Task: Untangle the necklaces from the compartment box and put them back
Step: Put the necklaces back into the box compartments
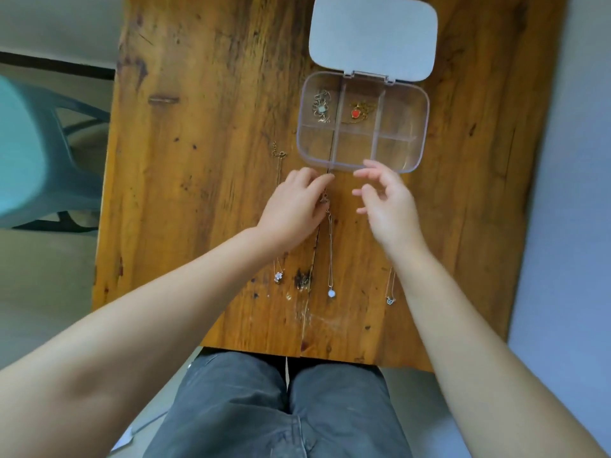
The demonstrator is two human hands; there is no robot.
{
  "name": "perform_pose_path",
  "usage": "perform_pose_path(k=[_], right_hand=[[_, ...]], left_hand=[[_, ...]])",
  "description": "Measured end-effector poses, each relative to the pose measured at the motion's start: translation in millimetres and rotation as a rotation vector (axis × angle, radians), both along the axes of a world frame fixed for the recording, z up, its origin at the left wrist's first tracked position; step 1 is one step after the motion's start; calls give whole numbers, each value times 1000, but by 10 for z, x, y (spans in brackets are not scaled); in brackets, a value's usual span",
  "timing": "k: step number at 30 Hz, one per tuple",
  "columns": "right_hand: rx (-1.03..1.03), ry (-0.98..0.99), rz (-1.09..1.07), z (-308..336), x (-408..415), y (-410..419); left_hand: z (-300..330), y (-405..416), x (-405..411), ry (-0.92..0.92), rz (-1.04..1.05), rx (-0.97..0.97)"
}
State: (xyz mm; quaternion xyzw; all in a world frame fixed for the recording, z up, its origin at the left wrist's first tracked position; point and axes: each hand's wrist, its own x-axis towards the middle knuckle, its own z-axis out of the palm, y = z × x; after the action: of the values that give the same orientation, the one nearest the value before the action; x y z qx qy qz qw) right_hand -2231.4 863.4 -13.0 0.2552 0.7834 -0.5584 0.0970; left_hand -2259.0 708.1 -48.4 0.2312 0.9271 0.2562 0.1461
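Observation:
A clear compartment box (420, 133) lies open on the wooden table, its white lid (373, 34) folded back. A silver necklace (321, 107) is bunched in its far-left compartment, and a gold necklace with a red pendant (357, 113) is in the far-middle one. Three necklaces lie stretched out on the table: one with a flower pendant (278, 276), one with a round white pendant (331, 259), one with a small silver pendant (390, 299). My left hand (294, 206) pinches the top end of the middle chain. My right hand (388, 206) hovers with fingers spread beside it.
The table (198, 160) has a dark crack down its middle and its near edge lies just above my knees. A teal plastic chair (36, 153) stands to the left of the table. The box's near compartments hold nothing.

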Motion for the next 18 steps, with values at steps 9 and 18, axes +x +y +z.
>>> perform_pose_path(k=[9,18], right_hand=[[220,3,-31,-168,356,-262],[-46,-107,192,-49,456,-289]], left_hand=[[-71,-38,-119,28,-180,-62],[494,-108,-223,-429,441,742]])
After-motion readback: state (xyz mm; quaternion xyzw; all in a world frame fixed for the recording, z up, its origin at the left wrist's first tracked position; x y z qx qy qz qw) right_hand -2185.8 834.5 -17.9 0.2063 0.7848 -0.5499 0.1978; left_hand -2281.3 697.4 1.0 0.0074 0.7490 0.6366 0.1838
